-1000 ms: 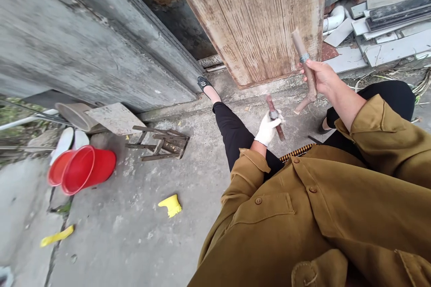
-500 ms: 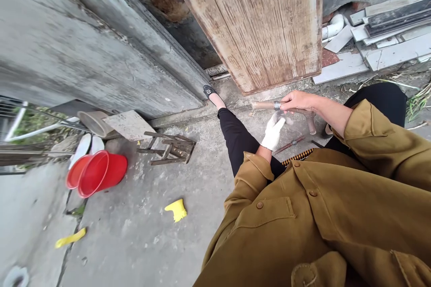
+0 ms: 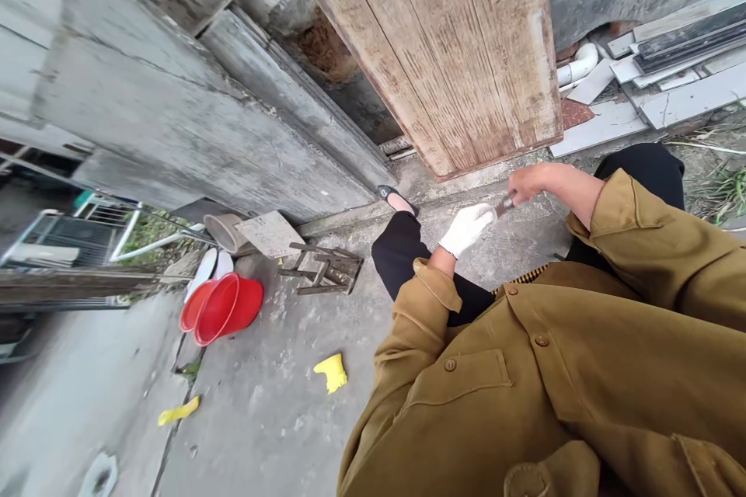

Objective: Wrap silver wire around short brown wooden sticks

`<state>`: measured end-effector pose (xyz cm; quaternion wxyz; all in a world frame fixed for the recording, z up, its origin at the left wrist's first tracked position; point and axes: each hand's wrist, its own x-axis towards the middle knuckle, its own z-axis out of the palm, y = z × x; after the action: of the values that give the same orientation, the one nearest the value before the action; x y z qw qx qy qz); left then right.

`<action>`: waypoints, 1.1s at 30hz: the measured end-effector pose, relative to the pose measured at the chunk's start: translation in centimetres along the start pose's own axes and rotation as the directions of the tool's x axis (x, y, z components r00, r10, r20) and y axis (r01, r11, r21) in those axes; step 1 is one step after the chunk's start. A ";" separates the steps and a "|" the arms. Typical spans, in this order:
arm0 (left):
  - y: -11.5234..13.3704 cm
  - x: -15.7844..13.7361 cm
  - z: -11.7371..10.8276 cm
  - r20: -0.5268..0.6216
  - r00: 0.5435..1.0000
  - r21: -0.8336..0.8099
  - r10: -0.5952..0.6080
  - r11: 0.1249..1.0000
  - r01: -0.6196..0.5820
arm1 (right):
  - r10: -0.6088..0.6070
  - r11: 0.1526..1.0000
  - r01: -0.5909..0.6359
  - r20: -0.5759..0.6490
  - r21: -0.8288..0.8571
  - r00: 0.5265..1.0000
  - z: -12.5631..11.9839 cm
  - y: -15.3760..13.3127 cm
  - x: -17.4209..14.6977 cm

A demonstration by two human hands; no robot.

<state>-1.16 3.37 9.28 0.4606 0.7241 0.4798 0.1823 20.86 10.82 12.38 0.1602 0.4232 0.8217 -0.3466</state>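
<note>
My left hand (image 3: 469, 228), in a white knitted glove, is closed at one end of a short brown wooden stick (image 3: 503, 207). My bare right hand (image 3: 526, 183) grips the stick's other end, a little higher and to the right. Between the hands only a short brown piece shows, with a greyish band near the right fingers; the rest is hidden in my grip or turned away. Both hands are above the concrete ground, between my knees.
A wooden plank panel (image 3: 460, 54) leans ahead. Stacked tiles (image 3: 688, 66) lie at right. At left are a small wooden stool (image 3: 325, 268), red buckets (image 3: 236, 309), a grey board (image 3: 192, 124) and yellow pieces (image 3: 332, 371) on the ground.
The stick has swung from lying crosswise to pointing away between my hands. My gloved hand, blurred and beneath it before, has closed at its end. The view has shifted left.
</note>
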 end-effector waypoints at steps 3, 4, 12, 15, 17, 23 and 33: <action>0.5 0.5 -3.4 0.023 0.999 0.012 0.041 0.999 -0.041 | -0.313 0.933 0.230 0.313 0.275 0.897 -0.4 -0.6 -1.6; 0.5 0.7 -4.3 0.040 0.998 -0.002 0.058 0.998 -0.058 | -0.399 0.888 0.294 0.277 0.353 0.874 -0.7 -0.8 -2.1; -1.1 3.2 -5.4 0.109 0.992 -0.419 0.057 0.908 -0.006 | -0.128 0.670 0.406 -0.441 0.622 0.888 -3.1 -1.4 -0.9; -1.2 4.3 -4.8 0.233 0.971 -0.435 0.062 0.899 0.047 | 0.067 0.846 0.224 -0.513 0.484 0.856 -4.9 -1.1 0.8; -1.0 5.2 -5.0 0.289 0.954 -0.436 0.081 0.898 0.055 | 0.142 0.964 0.012 -0.555 0.265 0.820 -6.2 -0.9 1.9; -1.6 7.9 -8.5 0.315 0.940 -0.089 0.130 0.990 -0.107 | 0.055 0.984 -0.022 0.186 -0.176 0.981 -6.3 -0.8 4.8; -4.9 10.6 -8.2 0.242 0.966 -0.551 0.092 0.833 0.058 | 0.084 0.761 0.185 -0.377 0.622 0.922 -9.4 -0.5 3.8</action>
<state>-4.47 17.11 7.43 0.7071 0.5815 0.3359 0.2215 18.50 19.51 17.10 -0.1688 0.4887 0.6774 -0.5233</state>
